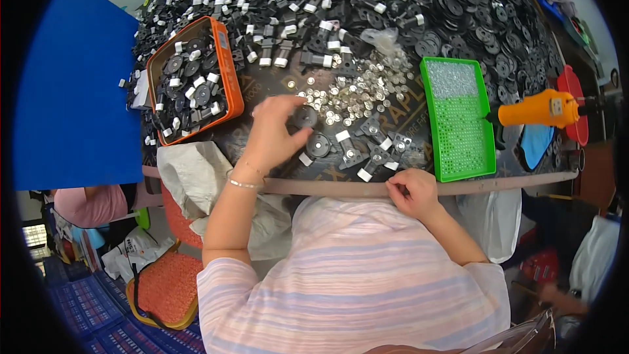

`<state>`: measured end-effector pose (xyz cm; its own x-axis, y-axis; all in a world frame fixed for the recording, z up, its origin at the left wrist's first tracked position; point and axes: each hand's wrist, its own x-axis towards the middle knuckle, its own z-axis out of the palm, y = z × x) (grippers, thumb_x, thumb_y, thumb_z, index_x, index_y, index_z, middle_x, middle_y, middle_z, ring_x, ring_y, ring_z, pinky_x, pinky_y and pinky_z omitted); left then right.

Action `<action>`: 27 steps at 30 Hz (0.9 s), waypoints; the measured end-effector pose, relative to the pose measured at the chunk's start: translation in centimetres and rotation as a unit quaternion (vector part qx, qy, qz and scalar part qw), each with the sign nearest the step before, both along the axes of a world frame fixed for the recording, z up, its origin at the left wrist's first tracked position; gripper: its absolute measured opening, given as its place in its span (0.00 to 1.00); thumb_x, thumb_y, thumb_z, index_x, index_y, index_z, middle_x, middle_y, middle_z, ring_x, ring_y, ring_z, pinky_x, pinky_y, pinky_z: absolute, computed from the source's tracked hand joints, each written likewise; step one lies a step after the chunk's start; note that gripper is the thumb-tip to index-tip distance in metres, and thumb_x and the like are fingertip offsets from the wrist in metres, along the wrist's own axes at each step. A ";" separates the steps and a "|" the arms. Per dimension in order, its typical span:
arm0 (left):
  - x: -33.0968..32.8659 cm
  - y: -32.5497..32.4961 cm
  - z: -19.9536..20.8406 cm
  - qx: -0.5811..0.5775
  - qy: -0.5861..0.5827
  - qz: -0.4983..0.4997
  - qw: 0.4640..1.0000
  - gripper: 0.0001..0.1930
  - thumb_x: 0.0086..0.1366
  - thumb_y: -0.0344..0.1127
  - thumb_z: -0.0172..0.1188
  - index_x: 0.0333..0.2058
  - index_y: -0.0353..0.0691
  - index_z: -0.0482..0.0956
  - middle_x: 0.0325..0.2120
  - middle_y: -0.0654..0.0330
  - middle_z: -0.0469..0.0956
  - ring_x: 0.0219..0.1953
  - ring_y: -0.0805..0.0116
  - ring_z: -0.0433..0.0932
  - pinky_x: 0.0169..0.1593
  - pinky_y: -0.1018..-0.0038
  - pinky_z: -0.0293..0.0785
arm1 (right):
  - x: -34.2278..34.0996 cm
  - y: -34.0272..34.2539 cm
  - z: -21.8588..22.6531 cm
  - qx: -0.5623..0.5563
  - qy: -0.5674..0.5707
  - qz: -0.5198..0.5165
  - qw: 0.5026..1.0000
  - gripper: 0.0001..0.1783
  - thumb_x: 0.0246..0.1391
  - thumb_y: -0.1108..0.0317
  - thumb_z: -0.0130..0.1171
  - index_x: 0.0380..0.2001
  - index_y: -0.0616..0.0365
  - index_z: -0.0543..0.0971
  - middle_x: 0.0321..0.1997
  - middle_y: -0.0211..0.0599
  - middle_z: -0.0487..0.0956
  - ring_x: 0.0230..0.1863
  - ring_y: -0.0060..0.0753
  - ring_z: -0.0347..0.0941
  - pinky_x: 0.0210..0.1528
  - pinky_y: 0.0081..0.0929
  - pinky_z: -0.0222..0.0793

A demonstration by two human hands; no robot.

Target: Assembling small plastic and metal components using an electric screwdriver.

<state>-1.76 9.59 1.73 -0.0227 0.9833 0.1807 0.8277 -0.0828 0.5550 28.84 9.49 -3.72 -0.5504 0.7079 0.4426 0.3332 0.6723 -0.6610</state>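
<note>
My left hand [276, 130] reaches over the table with thumb and fingers curved round the rim of a black plastic disc [304, 117]. Just below it lies a second black disc with a metal centre [319, 145]. Several black brackets with white ends [378, 155] are grouped to the right of that, in front of a pile of small shiny metal rounds [354, 95]. At the table's near edge my right hand [414, 193] rests with its fingers curled closed. Whatever may be inside those fingers is hidden.
An orange-rimmed tray [230, 82] of assembled black parts stands left. On the right are a green tray [488, 147] with small clear pieces and an orange power screwdriver [537, 110]. Heaped black brackets [282, 0] and black discs [472, 0] cover the far side.
</note>
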 end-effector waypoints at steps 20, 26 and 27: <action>9.3 -0.1 -1.4 -0.058 -0.020 -0.275 0.959 0.30 0.45 0.22 0.58 0.52 0.42 0.69 0.45 0.58 0.73 0.53 0.60 0.67 0.61 0.57 0.48 | 0.5 -0.1 -0.2 0.023 0.018 0.013 1.000 0.08 0.38 0.74 0.65 0.22 0.54 0.75 0.21 0.31 0.76 0.22 0.34 0.74 0.23 0.28 0.69; 10.0 -1.3 -0.5 -0.036 -0.012 -0.150 0.988 0.29 0.42 0.38 0.67 0.46 0.42 0.72 0.50 0.58 0.68 0.55 0.58 0.63 0.60 0.50 0.44 | 0.5 0.0 -0.4 0.026 0.040 0.013 0.999 0.08 0.37 0.74 0.65 0.23 0.54 0.76 0.23 0.31 0.77 0.23 0.34 0.75 0.24 0.28 0.69; 10.4 -1.5 -0.6 -0.014 0.014 -0.099 0.995 0.29 0.41 0.42 0.70 0.44 0.42 0.73 0.49 0.58 0.68 0.55 0.57 0.62 0.60 0.50 0.45 | 0.5 0.0 -0.4 0.026 0.039 0.013 0.999 0.08 0.37 0.74 0.65 0.23 0.54 0.76 0.23 0.31 0.77 0.23 0.34 0.75 0.24 0.28 0.69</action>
